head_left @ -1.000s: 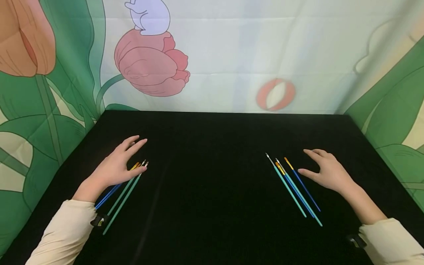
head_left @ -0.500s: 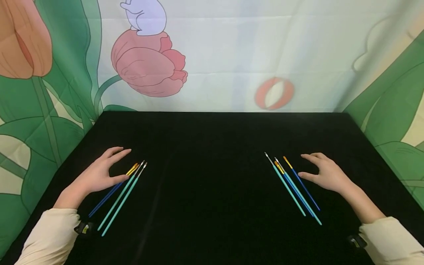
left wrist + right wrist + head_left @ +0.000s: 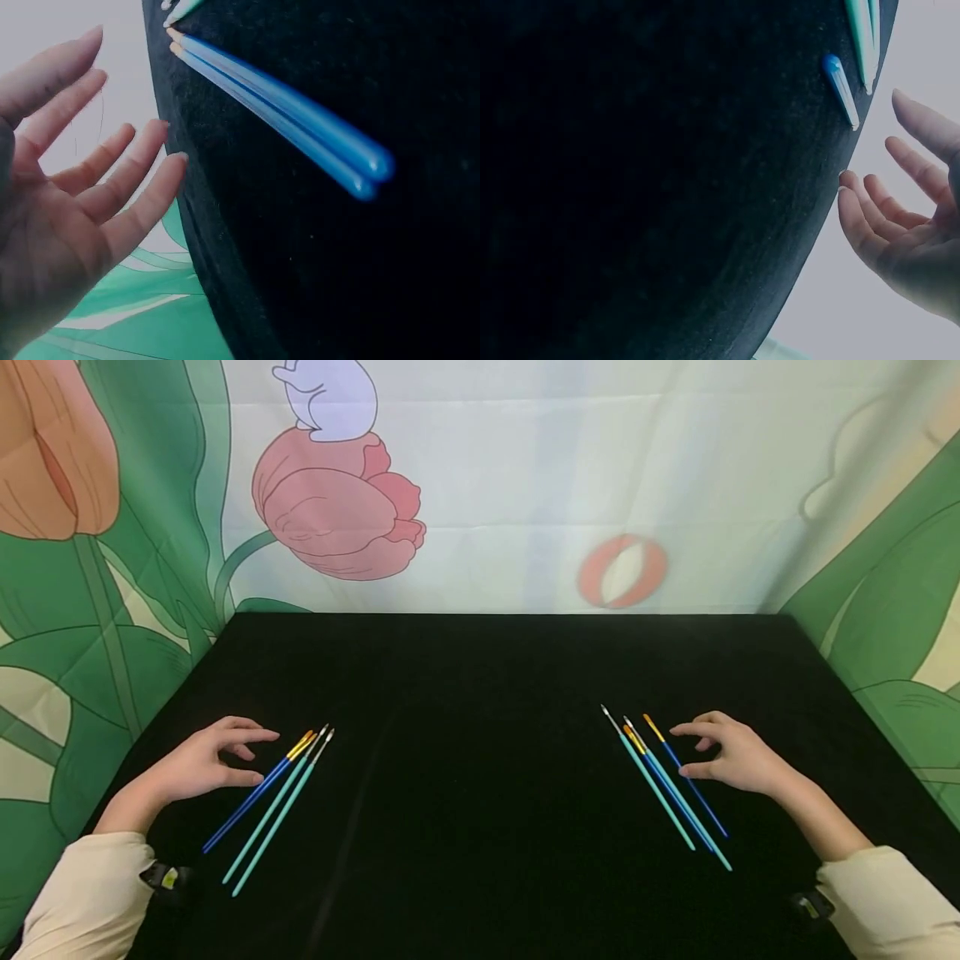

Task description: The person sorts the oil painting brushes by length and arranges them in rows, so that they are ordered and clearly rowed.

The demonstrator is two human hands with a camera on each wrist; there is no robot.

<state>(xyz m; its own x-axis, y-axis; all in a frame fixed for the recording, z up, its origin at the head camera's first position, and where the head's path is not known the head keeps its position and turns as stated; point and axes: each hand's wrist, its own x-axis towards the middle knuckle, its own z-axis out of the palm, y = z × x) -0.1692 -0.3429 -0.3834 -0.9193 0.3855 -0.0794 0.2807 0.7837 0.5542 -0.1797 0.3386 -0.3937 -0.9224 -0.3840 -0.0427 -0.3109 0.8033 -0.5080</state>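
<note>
On the left, two blue paintbrushes [image 3: 246,807] and two teal paintbrushes [image 3: 273,829] lie in a narrow fan, bristles away from me. My left hand [image 3: 197,766] hovers just left of them, fingers loosely bent, thumb tip at the blue handles in the head view. It holds nothing; the left wrist view shows the palm and fingers apart from the blue handles [image 3: 285,112]. At the right lies a second fan of teal and blue paintbrushes. Its outermost blue paintbrush [image 3: 699,796] is nearest my right hand [image 3: 738,760], whose thumb tip overlaps it, fingers loosely bent around nothing.
A black cloth [image 3: 480,777] covers the table, and both brush groups lie on it. Behind the far edge hangs a curtain [image 3: 495,485] printed with tulips and a rabbit. Dark wrist cameras sit at both beige cuffs [image 3: 97,877].
My left hand has drawn back left and toward me, uncovering the left brushes. My right hand has lowered slightly, its fingers bending more. The brushes stay put.
</note>
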